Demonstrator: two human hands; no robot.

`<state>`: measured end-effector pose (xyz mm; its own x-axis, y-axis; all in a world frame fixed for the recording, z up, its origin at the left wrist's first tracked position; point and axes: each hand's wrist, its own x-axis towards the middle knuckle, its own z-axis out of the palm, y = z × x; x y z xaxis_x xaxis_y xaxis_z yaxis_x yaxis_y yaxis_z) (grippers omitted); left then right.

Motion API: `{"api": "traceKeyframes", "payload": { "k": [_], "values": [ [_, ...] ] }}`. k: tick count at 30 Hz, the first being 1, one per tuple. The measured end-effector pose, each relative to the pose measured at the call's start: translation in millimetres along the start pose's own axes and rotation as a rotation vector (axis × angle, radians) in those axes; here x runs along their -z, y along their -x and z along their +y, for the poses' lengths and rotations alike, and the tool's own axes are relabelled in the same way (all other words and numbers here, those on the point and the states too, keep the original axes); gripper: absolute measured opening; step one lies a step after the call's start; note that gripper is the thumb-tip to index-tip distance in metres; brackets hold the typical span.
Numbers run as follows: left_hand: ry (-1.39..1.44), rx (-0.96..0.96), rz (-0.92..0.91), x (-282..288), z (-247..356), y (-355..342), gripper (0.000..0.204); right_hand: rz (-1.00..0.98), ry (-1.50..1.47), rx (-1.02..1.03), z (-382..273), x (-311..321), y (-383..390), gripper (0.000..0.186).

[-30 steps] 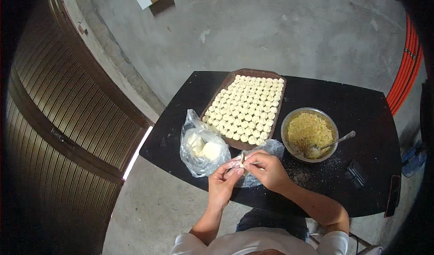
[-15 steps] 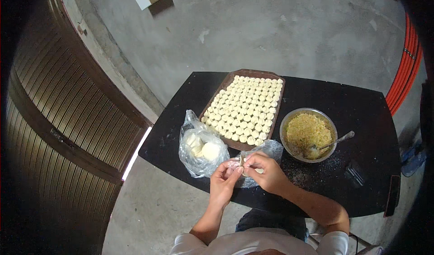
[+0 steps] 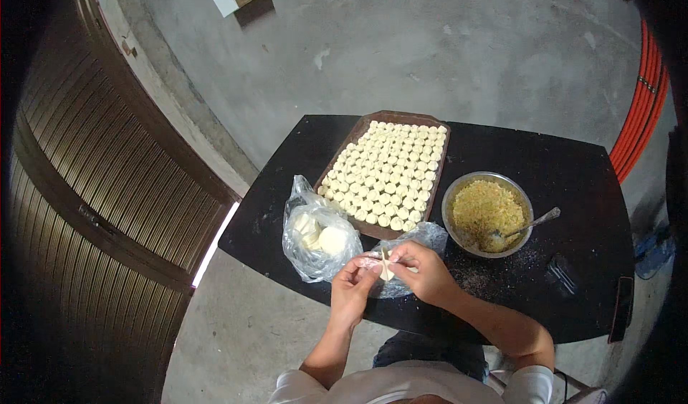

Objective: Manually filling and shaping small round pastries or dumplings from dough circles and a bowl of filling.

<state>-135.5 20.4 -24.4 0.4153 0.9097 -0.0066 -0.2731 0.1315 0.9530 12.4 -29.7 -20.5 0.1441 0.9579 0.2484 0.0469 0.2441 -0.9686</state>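
My left hand (image 3: 351,287) and my right hand (image 3: 428,275) meet above the table's near edge. Between their fingertips a pale dough wrapper (image 3: 387,270) is pinched from both sides, folded with a gap along its top. Whether filling lies inside is too small to tell. Under the hands lies a clear plastic sheet (image 3: 432,238). Left of them a clear plastic bag (image 3: 301,258) holds round dough wrappers (image 3: 332,240). To the right, a metal bowl (image 3: 448,222) contains a yellow, crumbly filling (image 3: 487,205), and a metal spoon (image 3: 542,218) leans in it.
Beyond my hands, a brown tray (image 3: 373,230) carries many small folded dough pieces (image 3: 387,174) in rows. The black table (image 3: 566,174) has crumbs scattered by the bowl. A small dark packet (image 3: 562,275) and a flat dark device (image 3: 622,308) lie at the right.
The wrapper has turned and spread between my fingertips, so its pale pointed lower part now shows. My right fingers have shifted slightly to the right. The rest stays put.
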Motion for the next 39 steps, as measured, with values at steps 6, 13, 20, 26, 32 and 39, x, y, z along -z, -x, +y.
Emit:
{"api": "traceKeyframes", "payload": {
  "k": [6,13,20,26,32,39],
  "values": [
    [0.122,0.080,0.084,14.1,9.9,-8.3,0.011,0.078,0.052,-0.133,12.6,22.9,-7.0,0.007],
    [0.175,-0.006,0.170,19.7,20.9,-11.0,0.015,0.197,-0.090,-0.173,19.0,26.1,-8.5,0.015],
    [0.211,0.057,0.084,8.2,18.0,-8.4,0.021,0.170,0.430,0.025,31.8,32.5,5.8,0.018],
    [0.105,0.128,-0.071,-21.6,14.8,-8.9,0.025,0.116,0.239,0.109,-19.1,42.7,15.8,0.024],
    [-0.052,0.099,-0.386,-61.7,6.5,-19.4,0.017,0.155,-0.044,-0.222,-35.6,74.8,47.6,0.018],
    [-0.228,0.153,-0.596,-123.5,12.6,-45.5,0.016,0.407,0.054,-0.189,-51.7,116.2,60.6,0.010]
  ]
}}
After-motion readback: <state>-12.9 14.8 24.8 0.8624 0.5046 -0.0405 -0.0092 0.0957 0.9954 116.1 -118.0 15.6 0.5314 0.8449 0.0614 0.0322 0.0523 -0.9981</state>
